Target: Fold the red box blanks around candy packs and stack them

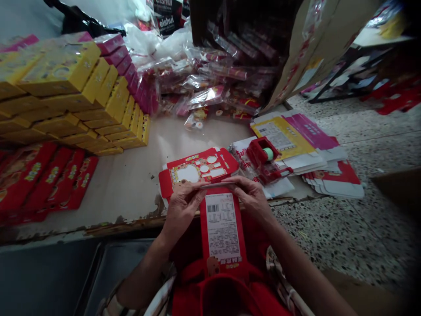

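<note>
A: What's at the far left of the table [140, 180]?
B: Red boxes [31, 177] leaning in a row, with stacked yellow boxes [108, 96] behind and pink boxes [120, 57] past those.

A: And next?
B: The left hand [184, 206], thumb and fingers pinched narrow on the left side of the carton's far flap [219, 185].

A: Where is the carton [222, 232] itself?
B: Between the hands and the body, just off the table's near edge. Its long axis runs from the hands straight back toward the person. The barcode end points away, the bear picture end points at the person, and the printed panel faces up. It's dim down there, but the near end seems to rest against the red clothing [194, 292].

A: Beyond it?
B: A red blank [200, 176] on the table, long axis left to right, its right end angled slightly away.

A: The right hand [251, 197]?
B: Pinching the flap's right side, fingers closed narrow on it. Further right sit a tape dispenser [258, 151], then yellow and pink flats [283, 134], then red flats [344, 177].
</note>
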{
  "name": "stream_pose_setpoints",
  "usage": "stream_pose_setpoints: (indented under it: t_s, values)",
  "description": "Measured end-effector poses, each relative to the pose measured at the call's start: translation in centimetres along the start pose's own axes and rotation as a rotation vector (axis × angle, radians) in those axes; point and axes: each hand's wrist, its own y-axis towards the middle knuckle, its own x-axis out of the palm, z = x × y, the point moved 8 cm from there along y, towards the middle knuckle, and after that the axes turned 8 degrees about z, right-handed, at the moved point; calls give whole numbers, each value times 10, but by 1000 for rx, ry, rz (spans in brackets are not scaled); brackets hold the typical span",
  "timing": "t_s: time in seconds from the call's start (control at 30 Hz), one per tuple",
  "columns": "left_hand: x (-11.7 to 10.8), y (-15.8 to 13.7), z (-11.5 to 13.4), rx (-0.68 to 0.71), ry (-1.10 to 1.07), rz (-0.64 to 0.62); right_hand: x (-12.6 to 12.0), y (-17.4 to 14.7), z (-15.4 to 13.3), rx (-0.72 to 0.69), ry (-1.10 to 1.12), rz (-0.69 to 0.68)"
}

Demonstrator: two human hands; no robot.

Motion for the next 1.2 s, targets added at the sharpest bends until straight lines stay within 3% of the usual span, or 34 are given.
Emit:
stream_pose_setpoints:
  t_s: [0.1,0.27,0.4,0.53,0.6,0.67,0.77,0.9,0.97,1.07,1.2]
  values:
    - [-4,3,14,66,111,11,1,-1,-12,-22,-66,-6]
    - [3,18,3,-198,-52,11,7,7,-20,87,13,109]
    - [3,25,4,-225,-111,2,5,10,-21,149,94,110]
    - [2,7,-5,-225,-72,-94,-2,-2,-9,140,100,31]
    - [10,-7,-16,-296,-157,-151,-3,-12,-6,114,100,-21]
    - [18,-16,-22,-338,-256,-126,-8,-23,-14,52,10,-44]
    - [22,-14,-14,-278,-289,9,-39,-30,-50,-101,-204,48]
    - [23,6,15,-145,-198,36,-127,-15,-101,-222,-535,490]
    - [24,14,27,-82,-126,-5,-147,6,-95,-103,-656,427]
    - [28,15,32,-73,-74,-90,-147,31,-67,107,-567,230]
    - [23,11,34,-34,-33,-33,-137,33,-59,164,-375,269]
